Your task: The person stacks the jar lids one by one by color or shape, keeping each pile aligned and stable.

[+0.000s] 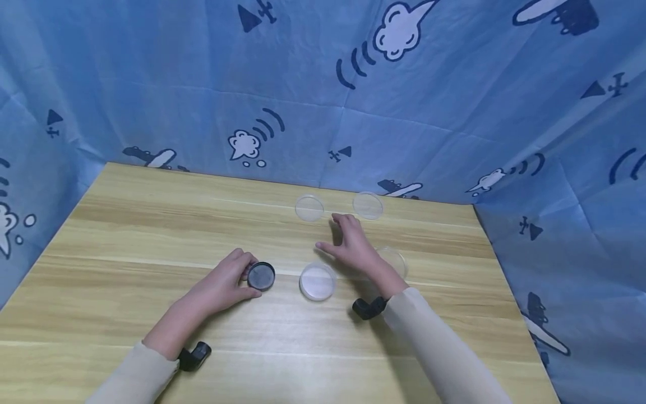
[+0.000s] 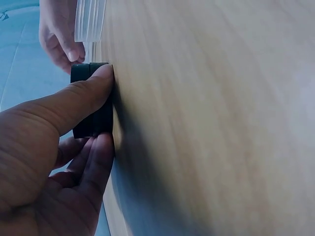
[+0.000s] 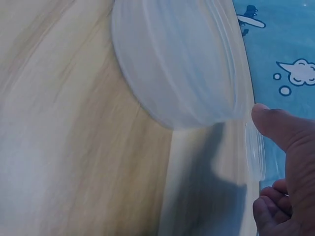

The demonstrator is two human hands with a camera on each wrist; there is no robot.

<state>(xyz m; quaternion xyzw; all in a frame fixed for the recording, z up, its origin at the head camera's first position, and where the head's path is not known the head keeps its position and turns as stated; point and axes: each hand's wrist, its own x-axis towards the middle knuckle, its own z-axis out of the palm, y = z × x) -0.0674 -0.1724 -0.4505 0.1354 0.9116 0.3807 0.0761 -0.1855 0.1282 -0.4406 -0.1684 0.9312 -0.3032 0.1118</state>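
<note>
My left hand [image 1: 222, 287] grips a small round black tin [image 1: 261, 276] by its sides, thumb on the near side and fingers on the far side. In the left wrist view a seam runs around the black tin [image 2: 104, 118], low over the wooden surface. Just right of it stands a clear round plastic dish [image 1: 317, 282], touched by neither hand. My right hand [image 1: 354, 247] reaches over the table beyond that dish, thumb spread away from the fingers and nothing held. Another clear round piece [image 1: 397, 260] lies partly hidden behind the right wrist.
Two thin clear discs, a left one [image 1: 309, 208] and a right one [image 1: 368, 206], lie toward the table's back edge. A blue patterned curtain [image 1: 303, 84] hangs behind and beside the wooden table [image 1: 151, 224].
</note>
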